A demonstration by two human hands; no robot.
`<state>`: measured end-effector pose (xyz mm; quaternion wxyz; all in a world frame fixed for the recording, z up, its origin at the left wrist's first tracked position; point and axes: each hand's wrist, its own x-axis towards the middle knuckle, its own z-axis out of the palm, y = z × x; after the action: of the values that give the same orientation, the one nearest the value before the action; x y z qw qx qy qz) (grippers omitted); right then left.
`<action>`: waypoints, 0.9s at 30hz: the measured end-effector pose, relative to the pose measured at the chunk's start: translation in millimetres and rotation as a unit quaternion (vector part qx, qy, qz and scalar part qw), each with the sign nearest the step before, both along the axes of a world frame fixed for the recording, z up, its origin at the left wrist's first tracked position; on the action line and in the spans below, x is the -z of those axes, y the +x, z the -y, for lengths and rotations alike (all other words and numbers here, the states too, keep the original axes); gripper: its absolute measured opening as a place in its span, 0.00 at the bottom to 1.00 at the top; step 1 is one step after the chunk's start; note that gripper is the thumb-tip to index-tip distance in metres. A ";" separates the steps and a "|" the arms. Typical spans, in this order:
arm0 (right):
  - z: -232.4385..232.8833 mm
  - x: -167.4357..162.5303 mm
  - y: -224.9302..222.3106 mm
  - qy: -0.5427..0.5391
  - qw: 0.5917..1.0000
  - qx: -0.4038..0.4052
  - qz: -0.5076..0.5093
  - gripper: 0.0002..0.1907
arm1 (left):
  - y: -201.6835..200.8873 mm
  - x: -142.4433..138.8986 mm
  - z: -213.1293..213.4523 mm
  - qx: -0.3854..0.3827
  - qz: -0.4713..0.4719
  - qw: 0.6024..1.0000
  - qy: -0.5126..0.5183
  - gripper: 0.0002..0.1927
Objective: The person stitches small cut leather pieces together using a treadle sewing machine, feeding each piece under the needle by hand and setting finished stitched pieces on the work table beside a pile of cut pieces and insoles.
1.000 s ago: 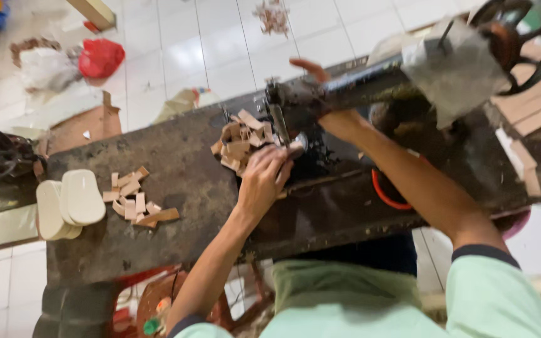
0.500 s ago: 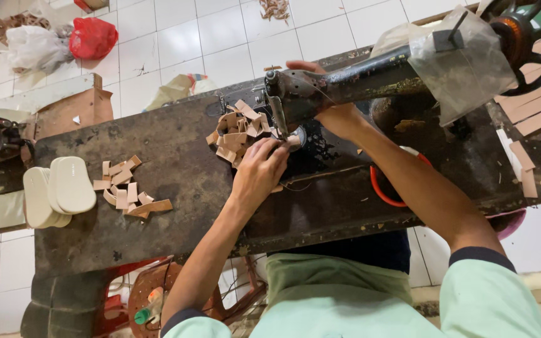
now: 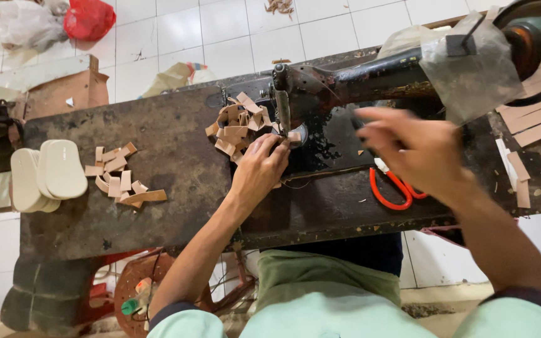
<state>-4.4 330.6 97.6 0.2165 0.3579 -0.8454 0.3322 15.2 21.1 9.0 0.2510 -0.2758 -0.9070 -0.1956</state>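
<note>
My left hand [image 3: 259, 170] rests on the dark worktable [image 3: 176, 169], fingertips pinching a small tan leather piece [image 3: 293, 136] right at the needle of the black sewing machine [image 3: 358, 78]. A heap of tan leather strips [image 3: 236, 125] lies just left of the needle. My right hand [image 3: 411, 150] hovers in the air above the machine bed, fingers spread and holding nothing, blurred. Red-handled scissors [image 3: 391, 194] lie on the table under it.
A second pile of leather strips [image 3: 123, 178] and stacked cream shoe soles [image 3: 48, 175] sit at the table's left. The handwheel [image 3: 530, 31] and a plastic cover are at the right. More strips lie far right [image 3: 533, 119]. A red bag [image 3: 89, 19] is on the tiled floor.
My right hand has pulled back from the top of the machine and now hovers nearer me, over the scissors. My left hand stays at the needle.
</note>
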 end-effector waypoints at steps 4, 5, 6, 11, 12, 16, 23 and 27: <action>-54.3 -2.4 -11.1 -0.100 0.984 0.081 -0.122 0.11 | -0.4 0.5 -0.9 0.001 0.011 1.000 0.013 0.15; -66.6 -0.4 -21.2 -0.078 0.974 0.118 -0.176 0.12 | -0.3 0.6 -1.0 0.000 0.012 1.000 0.015 0.15; -78.4 2.5 -29.0 -0.012 0.963 0.178 -0.201 0.12 | -0.4 0.7 -0.9 0.001 0.014 1.000 0.016 0.14; -131.1 13.8 -87.5 0.151 0.900 0.353 -0.206 0.11 | -2.1 0.4 0.9 0.007 0.003 1.000 0.002 0.14; -141.0 19.8 -92.9 0.157 0.892 0.372 -0.201 0.11 | -2.2 0.3 0.7 0.007 -0.002 1.000 0.001 0.14; -174.9 49.1 -113.4 0.165 0.882 0.395 -0.196 0.12 | -3.6 -1.4 1.6 0.008 0.046 0.997 0.053 0.11; -152.3 20.5 -108.6 0.155 0.880 0.408 -0.186 0.13 | -11.7 -1.9 9.4 0.023 0.110 0.987 0.114 0.12; -54.7 -2.4 -39.2 -0.004 0.944 0.255 -0.211 0.13 | -15.9 -0.1 9.1 0.017 0.114 0.984 0.134 0.13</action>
<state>-43.6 385.3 100.0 0.4692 0.1916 -0.8417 0.1861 -0.6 12.1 9.1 0.1767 -0.2314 -0.8905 -0.3495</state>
